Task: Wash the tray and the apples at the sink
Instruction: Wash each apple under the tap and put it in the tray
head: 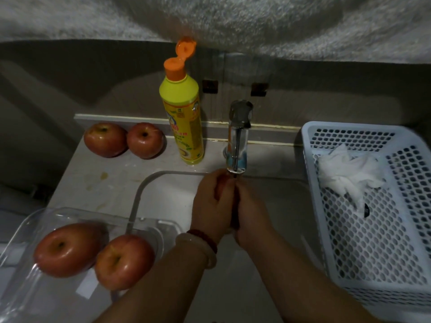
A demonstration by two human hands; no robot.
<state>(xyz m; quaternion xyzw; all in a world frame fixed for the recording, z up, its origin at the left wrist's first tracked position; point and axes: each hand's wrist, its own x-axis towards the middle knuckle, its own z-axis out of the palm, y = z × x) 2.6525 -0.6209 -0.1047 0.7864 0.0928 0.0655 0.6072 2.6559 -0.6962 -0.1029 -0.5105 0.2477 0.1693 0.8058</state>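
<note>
Red apple (221, 186) cupped between left hand (213, 206) and right hand (250, 217), under tap (238, 136).

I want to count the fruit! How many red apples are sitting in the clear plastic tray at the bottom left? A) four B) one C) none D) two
D: two red apples lie side by side in the clear plastic tray; two more rest on the counter beside the yellow dish soap bottle, outside the tray.
</note>
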